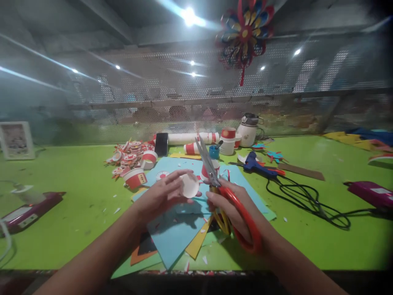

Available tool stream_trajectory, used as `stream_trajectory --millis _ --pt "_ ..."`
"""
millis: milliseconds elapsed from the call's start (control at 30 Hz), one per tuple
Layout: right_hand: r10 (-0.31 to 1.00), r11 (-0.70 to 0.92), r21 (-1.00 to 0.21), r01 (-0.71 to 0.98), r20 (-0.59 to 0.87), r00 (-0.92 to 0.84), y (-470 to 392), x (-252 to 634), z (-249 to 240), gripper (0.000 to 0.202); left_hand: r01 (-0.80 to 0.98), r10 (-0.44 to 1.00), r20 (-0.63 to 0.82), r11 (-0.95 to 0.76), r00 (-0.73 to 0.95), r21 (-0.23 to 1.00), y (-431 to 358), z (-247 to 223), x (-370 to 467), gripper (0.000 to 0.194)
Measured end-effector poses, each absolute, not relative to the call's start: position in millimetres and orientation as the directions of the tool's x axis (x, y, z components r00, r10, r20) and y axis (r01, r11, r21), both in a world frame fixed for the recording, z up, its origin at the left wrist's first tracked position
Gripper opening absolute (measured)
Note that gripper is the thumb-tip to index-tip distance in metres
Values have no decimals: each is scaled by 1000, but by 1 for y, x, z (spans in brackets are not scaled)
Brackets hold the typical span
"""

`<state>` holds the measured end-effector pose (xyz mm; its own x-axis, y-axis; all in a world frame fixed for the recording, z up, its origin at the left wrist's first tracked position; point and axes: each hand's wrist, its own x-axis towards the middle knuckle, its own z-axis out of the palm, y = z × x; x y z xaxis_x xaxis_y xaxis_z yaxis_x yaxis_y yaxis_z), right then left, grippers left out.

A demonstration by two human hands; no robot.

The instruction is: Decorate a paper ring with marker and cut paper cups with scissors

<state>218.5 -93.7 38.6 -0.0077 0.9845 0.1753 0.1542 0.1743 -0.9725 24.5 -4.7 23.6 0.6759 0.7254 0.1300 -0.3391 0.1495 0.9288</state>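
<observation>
My left hand (167, 190) holds a small round white paper disc (189, 185) by its edge, fingers curled around it above the sheets. In my right hand (235, 205) is a pair of scissors (211, 170) with red handles, the blades pointing up and away, close to the disc. The blades look nearly closed. Just behind them stands a red and white paper cup (210, 169), partly hidden. Light blue paper sheets (181, 233) lie under both hands, with yellow, orange and green sheets showing beneath.
Cut cup pieces (129, 157) are heaped at the back left beside a phone (161, 144). Right of the sheets lie a blue glue gun (256, 164) and its looped black cord (310, 200). Power strips (33, 211) sit at both sides. A bottle (247, 131) stands behind.
</observation>
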Motion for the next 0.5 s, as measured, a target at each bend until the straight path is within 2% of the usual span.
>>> stream_trajectory --millis 167,267,333,400,500 --pt "981 191 -961 202 195 0 -93 221 37 36 -309 791 193 -6 580 951 -7 24 26 52" --pt "967 249 -939 235 256 -3 -88 218 38 34 -175 812 296 -240 503 955 -9 21 30 50" --pt "968 246 -945 214 250 -9 -86 215 40 32 -19 764 459 -506 453 862 -10 18 32 46" --pt "974 225 -955 192 229 -4 -84 211 43 30 138 674 595 -704 439 696 -10 17 33 43" --pt "966 246 -941 231 258 23 -83 206 46 28 217 575 676 -812 461 542 -9 16 31 44"
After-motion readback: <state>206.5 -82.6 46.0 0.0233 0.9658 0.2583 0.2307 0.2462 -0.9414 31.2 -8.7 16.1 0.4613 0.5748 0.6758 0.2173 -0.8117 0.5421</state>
